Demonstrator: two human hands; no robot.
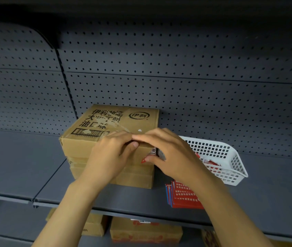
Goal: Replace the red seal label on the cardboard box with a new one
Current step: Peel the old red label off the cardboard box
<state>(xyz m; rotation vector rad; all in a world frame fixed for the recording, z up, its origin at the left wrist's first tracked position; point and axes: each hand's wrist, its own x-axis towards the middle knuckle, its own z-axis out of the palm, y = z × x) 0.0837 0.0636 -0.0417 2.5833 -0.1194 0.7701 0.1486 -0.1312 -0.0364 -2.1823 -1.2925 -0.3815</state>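
A brown cardboard box (123, 120) with black printed characters and a barcode stands on a grey shelf (25, 168). My left hand (111, 155) presses on the box's front top edge, thumb bent against the front face. My right hand (168, 150) lies over the same edge beside it, its thumb and fingers pinching a red seal label (148, 156) that hangs against the box's front right corner. Most of the label is hidden under my right hand.
A white perforated plastic basket (230, 157) holding red label scraps sits right of the box. A stack of red label sheets (181, 196) lies on the shelf near its front edge. Pegboard backs the shelf. More cardboard boxes (145, 230) stand on the shelf below.
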